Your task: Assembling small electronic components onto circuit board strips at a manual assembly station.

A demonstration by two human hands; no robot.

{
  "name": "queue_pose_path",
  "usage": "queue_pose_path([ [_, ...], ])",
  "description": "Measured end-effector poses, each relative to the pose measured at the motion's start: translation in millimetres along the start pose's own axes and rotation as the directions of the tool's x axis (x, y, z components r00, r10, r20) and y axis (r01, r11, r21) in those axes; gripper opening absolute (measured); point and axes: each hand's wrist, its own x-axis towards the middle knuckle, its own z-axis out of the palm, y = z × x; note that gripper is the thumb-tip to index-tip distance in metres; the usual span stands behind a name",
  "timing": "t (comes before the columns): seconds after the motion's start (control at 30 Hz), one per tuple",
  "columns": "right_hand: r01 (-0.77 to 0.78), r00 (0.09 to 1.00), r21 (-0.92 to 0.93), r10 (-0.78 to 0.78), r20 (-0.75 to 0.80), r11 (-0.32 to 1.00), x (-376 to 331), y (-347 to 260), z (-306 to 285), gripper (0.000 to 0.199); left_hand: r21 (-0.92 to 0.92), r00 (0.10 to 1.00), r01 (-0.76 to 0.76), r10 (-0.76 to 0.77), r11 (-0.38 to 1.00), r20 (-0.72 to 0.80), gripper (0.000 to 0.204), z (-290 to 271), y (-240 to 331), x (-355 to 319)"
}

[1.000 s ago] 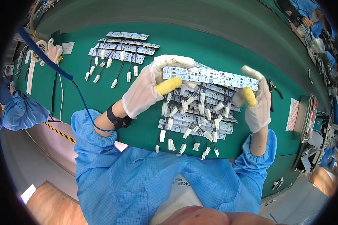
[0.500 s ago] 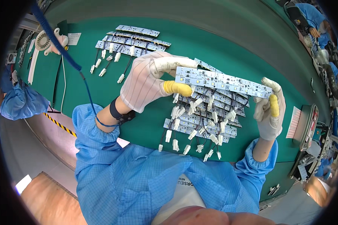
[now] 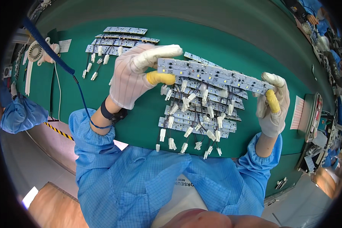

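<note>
One LED board (image 3: 212,74) is held over the wired pile (image 3: 201,119), right hand (image 3: 273,114) pinching its right end; left hand (image 3: 135,74) at the other end, index raised, can't tell if it's gripping.

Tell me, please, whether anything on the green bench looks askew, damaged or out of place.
No spill or clear damage shows. Below the held circuit board, white connectors look a little untidy: they lie jumbled, pointing different ways.

Left hand (image 3: 131,78): index finger (image 3: 161,54) extended, thumb (image 3: 161,78) spread below. Right hand (image 3: 273,108): pinch grip. Both forearms (image 3: 265,145) directed forward.
</note>
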Motion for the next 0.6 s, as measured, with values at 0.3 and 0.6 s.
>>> queue_pose_path([
  [0.3,0.004,1.0,-0.113,-0.004,-0.001,0.994,-1.5,-3.5,4.3,0.035,0.011,0.999,0.031,-0.031,0.999,-0.014,0.062,-0.2,-6.5,0.0],
  [0.6,0.207,0.978,-0.059,-0.205,0.026,0.977,-2.9,7.3,0.6,0.033,0.101,0.999,-0.028,0.032,0.994,-0.039,0.062,1.6,-13.3,4.4],
])
